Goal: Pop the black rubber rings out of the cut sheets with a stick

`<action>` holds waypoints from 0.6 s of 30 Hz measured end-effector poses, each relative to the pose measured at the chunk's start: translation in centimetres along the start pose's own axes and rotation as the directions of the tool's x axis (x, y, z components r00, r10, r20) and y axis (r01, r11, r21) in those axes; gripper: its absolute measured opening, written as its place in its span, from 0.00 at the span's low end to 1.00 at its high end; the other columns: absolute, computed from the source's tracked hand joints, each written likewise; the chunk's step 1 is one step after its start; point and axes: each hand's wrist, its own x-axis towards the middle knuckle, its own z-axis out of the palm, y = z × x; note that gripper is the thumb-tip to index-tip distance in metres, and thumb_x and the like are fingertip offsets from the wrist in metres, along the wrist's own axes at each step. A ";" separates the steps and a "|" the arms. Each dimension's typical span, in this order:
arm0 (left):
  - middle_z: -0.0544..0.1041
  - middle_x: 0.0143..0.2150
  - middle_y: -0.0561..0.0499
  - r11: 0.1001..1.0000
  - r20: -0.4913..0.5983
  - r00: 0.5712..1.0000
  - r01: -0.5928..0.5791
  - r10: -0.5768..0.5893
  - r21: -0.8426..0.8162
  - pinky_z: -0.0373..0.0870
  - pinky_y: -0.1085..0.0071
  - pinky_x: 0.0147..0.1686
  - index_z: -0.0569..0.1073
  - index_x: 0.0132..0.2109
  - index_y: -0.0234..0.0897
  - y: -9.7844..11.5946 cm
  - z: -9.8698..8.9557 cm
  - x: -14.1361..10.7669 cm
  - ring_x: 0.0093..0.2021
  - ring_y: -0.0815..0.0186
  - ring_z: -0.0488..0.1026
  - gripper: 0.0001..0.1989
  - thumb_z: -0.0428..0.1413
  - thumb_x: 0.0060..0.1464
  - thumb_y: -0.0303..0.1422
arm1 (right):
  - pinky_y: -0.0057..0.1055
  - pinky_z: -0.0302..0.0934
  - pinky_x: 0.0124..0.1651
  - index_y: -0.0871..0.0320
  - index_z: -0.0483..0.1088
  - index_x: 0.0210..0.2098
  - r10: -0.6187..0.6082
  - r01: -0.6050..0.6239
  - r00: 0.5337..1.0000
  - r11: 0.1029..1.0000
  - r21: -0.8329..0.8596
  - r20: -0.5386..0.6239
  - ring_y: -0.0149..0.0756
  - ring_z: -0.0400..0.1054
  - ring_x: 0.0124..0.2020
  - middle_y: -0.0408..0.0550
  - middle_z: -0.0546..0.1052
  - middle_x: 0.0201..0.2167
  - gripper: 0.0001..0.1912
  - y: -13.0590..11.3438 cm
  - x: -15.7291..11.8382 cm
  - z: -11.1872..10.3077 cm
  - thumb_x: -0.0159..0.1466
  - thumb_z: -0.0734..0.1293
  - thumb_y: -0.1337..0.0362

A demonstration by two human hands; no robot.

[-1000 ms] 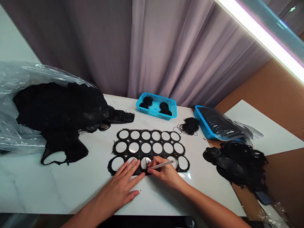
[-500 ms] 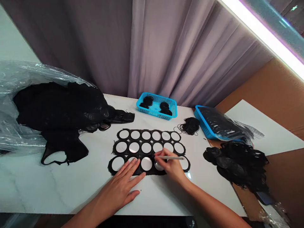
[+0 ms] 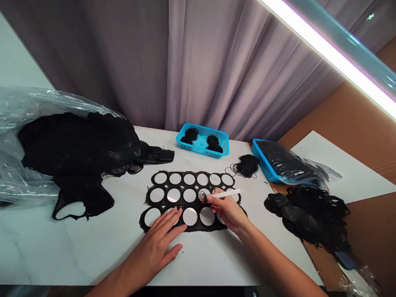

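Three black strips with rows of round holes [image 3: 182, 179] lie stacked on the white marble table [image 3: 93, 251], white showing through each hole. My left hand [image 3: 154, 243] rests flat with fingers spread on the lowest strip, holding nothing. My right hand [image 3: 225, 208] pinches a slim white pen-like tool [image 3: 229, 193] over the middle strip. A small loop of thin black cord [image 3: 202, 197] sits at the tool's tip, over a hole. My right hand hides part of the lower strip's right end.
A blue mesh basket [image 3: 202, 141] holds black coils. A loose black coil [image 3: 246, 166] lies beside it. A second blue basket [image 3: 272, 165] holds a plastic bag of black material. Black heaps lie left [image 3: 77, 148] and right [image 3: 309, 218].
My right hand has moved up from the lowest strip to the middle strip, carrying the tool and a small black loop. My left hand stays on the lowest strip.
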 end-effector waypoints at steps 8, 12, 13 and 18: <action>0.62 0.68 0.44 0.994 0.015 0.998 -0.061 0.060 0.090 0.64 0.50 0.62 0.67 0.63 0.40 0.8 -0.1 0.7 0.68 0.52 0.59 0.21 0.53 0.64 0.31 | 0.25 0.57 0.21 0.54 0.60 0.26 0.037 -0.013 0.990 0.985 0.170 -0.136 0.42 0.73 0.43 0.52 0.78 0.38 0.22 -0.8 0.2 -1.0 0.50 0.79 0.59; 0.58 0.70 0.40 0.982 0.043 0.996 -0.085 0.079 0.168 0.65 0.50 0.61 0.64 0.65 0.38 1.0 0.7 -0.1 0.69 0.50 0.57 0.24 0.55 0.63 0.32 | 0.30 0.66 0.34 0.54 0.58 0.25 -0.096 0.095 0.993 0.995 -0.014 -0.074 0.40 0.73 0.43 0.50 0.78 0.38 0.22 -0.6 0.4 -1.3 0.53 0.77 0.58; 0.57 0.70 0.40 0.981 0.047 0.996 -0.086 0.079 0.174 0.65 0.50 0.61 0.64 0.65 0.39 1.0 0.8 -0.3 0.69 0.50 0.56 0.25 0.55 0.63 0.32 | 0.32 0.66 0.36 0.55 0.59 0.25 -0.092 0.092 0.996 0.991 -0.096 0.003 0.41 0.73 0.42 0.49 0.77 0.37 0.21 -0.2 0.2 -1.0 0.54 0.76 0.58; 0.53 0.72 0.44 0.986 0.040 0.997 -0.073 0.068 0.147 0.62 0.50 0.62 0.61 0.67 0.43 0.7 1.4 -0.7 0.70 0.51 0.53 0.26 0.54 0.63 0.33 | 0.32 0.61 0.36 0.55 0.59 0.24 -0.063 0.194 0.962 0.841 -0.506 0.265 0.38 0.71 0.37 0.46 0.76 0.32 0.17 2.2 -1.3 0.9 0.59 0.71 0.58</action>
